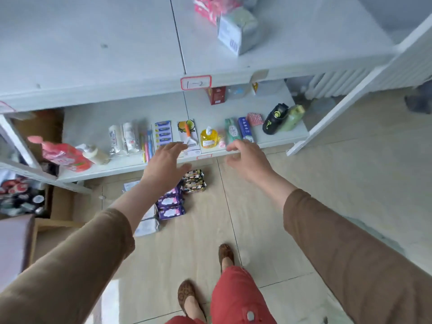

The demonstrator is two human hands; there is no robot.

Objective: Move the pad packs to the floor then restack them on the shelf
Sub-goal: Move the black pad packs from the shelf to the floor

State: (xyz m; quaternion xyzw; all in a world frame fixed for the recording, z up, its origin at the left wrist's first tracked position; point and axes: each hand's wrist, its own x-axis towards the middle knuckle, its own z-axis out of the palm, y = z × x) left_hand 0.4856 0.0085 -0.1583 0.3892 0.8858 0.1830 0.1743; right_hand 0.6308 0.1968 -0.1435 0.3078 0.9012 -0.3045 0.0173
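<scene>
1. Sleeves, brown, both arms – nearest cam, reaching fwd over the floor (292,220); red trousers and two patterned shoes at btm centre.
2. Cardboard boxes (58,206) – far left on floor, below lower shelf end; mixed small goods in a box beside them, blurred.
3. Pink refill pouch (64,155) – lying on its side at left end of lower shelf (93,120), a small white bottle just beside it.
4. White tubes, toothbrushes, blue card pack – lower shelf, left of centre, side by side.
5. Pad packs, white (147,226) – on floor, left column, partly hidden by left forearm.
6. Left hand (167,164) – fingers spread and relaxed, grasping nothing; hangs above the floor packs, fingertips in front of the lower shelf edge.
7. Pad packs, purple (170,206) – on floor in a row just right of the white ones, touching each other.
8. Pad packs, dark (194,181) – two, on floor at far end of purple row, close to the shelf foot.
9. Yellow pump bottle (208,137) – lower shelf front, centre; peeler card to its left.
10. Right hand (247,160) – open, fingers loosely bent, empty; well right of the packs, no contact.
11. Toothpaste boxes, green and blue – lower shelf, right of the yellow bottle.
12. Upper shelf (93,54) – mostly bare; red-white and grey packs (236,29) at back right, blurred.
13. Black bottle (274,118) and green bottle – right end of lower shelf, tilted, touching.
</scene>
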